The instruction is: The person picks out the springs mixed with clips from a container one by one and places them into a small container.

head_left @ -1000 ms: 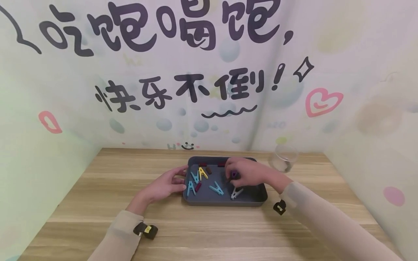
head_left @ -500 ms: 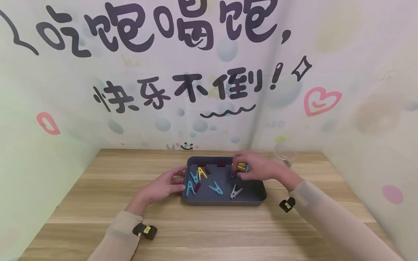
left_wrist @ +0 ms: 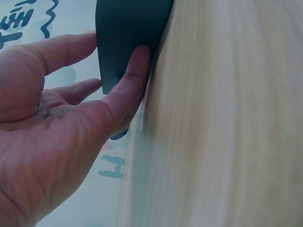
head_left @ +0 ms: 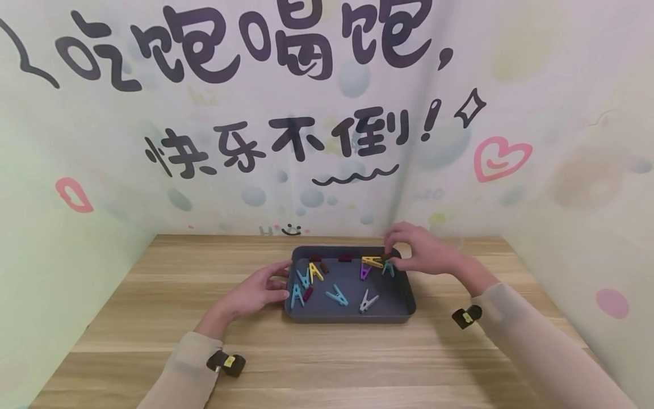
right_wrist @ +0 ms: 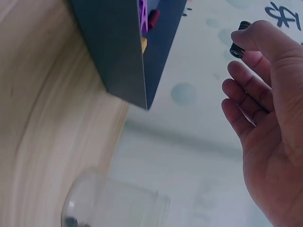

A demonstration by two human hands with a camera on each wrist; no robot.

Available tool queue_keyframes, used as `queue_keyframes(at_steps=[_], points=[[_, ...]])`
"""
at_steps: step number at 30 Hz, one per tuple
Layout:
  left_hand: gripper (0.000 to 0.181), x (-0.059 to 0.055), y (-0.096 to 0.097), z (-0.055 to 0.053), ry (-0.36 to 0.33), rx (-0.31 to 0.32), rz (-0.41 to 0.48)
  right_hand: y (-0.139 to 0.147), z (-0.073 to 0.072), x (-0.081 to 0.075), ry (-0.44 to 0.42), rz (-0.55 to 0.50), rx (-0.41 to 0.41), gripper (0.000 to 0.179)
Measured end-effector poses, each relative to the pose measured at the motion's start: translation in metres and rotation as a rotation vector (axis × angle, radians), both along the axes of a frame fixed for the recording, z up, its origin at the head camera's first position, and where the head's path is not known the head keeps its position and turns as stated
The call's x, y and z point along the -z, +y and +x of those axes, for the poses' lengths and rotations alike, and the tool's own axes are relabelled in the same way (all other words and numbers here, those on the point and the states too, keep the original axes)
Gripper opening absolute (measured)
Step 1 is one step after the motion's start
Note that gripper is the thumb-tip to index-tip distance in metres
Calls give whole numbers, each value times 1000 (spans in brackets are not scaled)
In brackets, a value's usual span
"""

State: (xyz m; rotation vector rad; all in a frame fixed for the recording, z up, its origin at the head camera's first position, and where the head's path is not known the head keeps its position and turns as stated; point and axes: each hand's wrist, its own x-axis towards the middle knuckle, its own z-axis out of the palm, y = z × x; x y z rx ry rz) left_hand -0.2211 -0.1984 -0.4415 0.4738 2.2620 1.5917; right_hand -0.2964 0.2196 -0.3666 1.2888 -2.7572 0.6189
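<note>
Plainly, the right hand point(head_left: 424, 250) pinches a ridged, perhaps brown piece point(right_wrist: 239, 41); the spread left hand point(head_left: 258, 291) touches the tray point(head_left: 349, 319).

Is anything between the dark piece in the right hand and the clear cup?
Nothing visible: in the right wrist view, only wall shows between piece and cup; the tray is off to one side.

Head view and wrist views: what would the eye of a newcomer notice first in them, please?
Most striking is probably the large black lettering across the back wall. Below it, on the wooden table, a dark grey tray holds scattered bright clips. Of the two hands, the left hand touches the tray's left end, while the right hand pinches a small dark ribbed piece near its far right corner.
</note>
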Motion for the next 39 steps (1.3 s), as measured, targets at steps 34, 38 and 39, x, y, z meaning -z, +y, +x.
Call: queue_keyframes(at_steps=[34, 38, 39], points=[[71, 2, -1, 0, -1, 5, 1, 111, -24, -1, 91, -58, 255, 18], [72, 2, -1, 0, 7, 17, 7, 119, -26, -1, 70, -64, 282, 14], [72, 2, -1, 0, 9, 18, 6, 120, -26, -1, 65, -66, 291, 14]])
